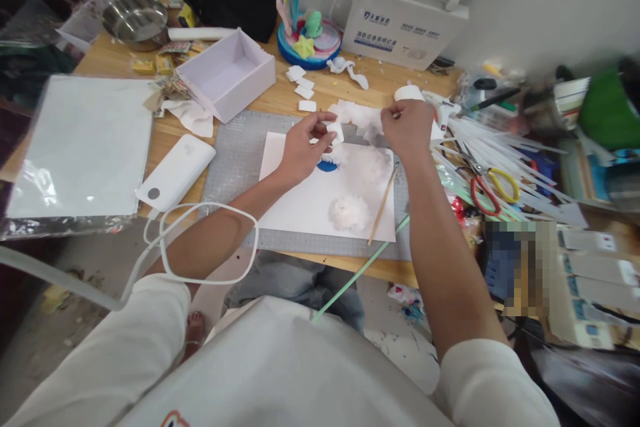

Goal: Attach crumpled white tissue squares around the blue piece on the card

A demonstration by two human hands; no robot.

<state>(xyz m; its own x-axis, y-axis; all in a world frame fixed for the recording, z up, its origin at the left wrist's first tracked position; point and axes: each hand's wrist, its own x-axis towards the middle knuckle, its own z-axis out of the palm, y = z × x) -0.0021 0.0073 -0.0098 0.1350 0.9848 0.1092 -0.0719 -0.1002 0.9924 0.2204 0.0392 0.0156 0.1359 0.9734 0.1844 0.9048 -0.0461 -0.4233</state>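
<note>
My left hand (pixel 304 149) holds a small white square piece (pixel 336 133) between thumb and fingers, above a sheet of white paper (pixel 295 203). My right hand (pixel 410 128) is closed in a pinch at the edge of a torn white fluffy strip (pixel 361 113); whatever lies in its fingertips is hidden. Below the left hand, a blue disc (pixel 327 165) shows beside white fluff. A round white fluffy ball (pixel 349 212) sits on the paper, with another paler tuft (pixel 373 165) above it. Along the right side of the paper lies a thin wooden stick (pixel 383 205).
The grey cutting mat (pixel 227 167) lies under the paper. To the left are a white power bank (pixel 176 172) with its cable and an open box (pixel 227 77). Several white squares (pixel 304 88) lie behind. Scissors (pixel 493 192) and white strips (pixel 520 153) crowd the right.
</note>
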